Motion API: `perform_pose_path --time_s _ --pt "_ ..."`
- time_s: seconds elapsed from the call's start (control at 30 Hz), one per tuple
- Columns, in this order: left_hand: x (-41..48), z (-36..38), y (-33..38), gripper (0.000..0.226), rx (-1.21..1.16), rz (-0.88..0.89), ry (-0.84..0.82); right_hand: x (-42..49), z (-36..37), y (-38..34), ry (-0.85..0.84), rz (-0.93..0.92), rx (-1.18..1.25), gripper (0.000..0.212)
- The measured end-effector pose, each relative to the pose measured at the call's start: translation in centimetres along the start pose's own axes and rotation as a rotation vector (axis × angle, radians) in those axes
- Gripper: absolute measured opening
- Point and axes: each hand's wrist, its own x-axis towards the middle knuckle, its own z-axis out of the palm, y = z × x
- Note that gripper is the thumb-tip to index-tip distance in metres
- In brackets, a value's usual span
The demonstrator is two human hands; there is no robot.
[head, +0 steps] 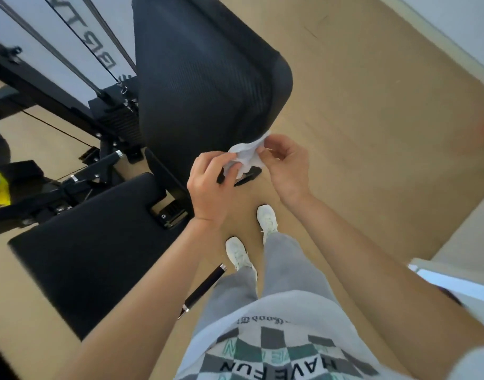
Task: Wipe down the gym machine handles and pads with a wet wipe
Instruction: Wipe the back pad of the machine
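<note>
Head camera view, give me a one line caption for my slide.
A crumpled white wet wipe pinched between left hand and right hand by the gym machine's black back pad, near its seat pad.

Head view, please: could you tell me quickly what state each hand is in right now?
Left hand: fingers curled, holding the wet wipe.
Right hand: pinching the same wet wipe.

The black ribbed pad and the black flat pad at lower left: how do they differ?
The black ribbed pad stands steeply; the black flat pad lies level. The ribbed pad shows fine ridges; the flat pad looks smoother. The crumpled white wet wipe, pinched by left hand and right hand, is at the ribbed pad's corner, away from the flat pad. Both are black, round-cornered.
</note>
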Motion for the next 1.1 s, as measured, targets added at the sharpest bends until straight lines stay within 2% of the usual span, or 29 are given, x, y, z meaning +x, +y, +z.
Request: perform_pose_path --time_s 0.17,0.37,0.57,0.63,0.7,0.97,1.1 --pt "-2.0 0.3 -3.5 0.010 -0.039 -0.072 -0.057 -0.2 1.6 2.5 0.019 0.041 -0.031 0.014" --pt "-4.4 0.0 -5.9 0.011 0.012 -0.151 -0.079 -0.7 3.2 5.4 -0.074 0.093 -0.086 0.021" --pt "-6.9 -0.1 -7.5 0.009 -0.073 -0.383 -0.228 -1.5 5.7 9.1 -0.154 0.194 -0.114 0.019" --pt "-7.4 0.0 -7.7 0.010 -0.096 -0.469 -0.247 -1.6 6.4 10.8 -0.179 0.234 -0.126 0.011" --pt "-8.0 0.2 -7.9 0.012 -0.104 -0.535 -0.241 -1.7 7.0 12.4 -0.207 0.273 -0.117 0.012" --pt "-10.3 0.3 -9.4 0.017 -0.111 -0.663 -0.226 -3.2 8.5 13.9 -0.271 0.382 0.096 0.032" --pt "-10.8 0.2 -9.6 0.018 -0.123 -0.705 -0.206 -3.1 8.3 14.4 -0.275 0.539 0.389 0.030"
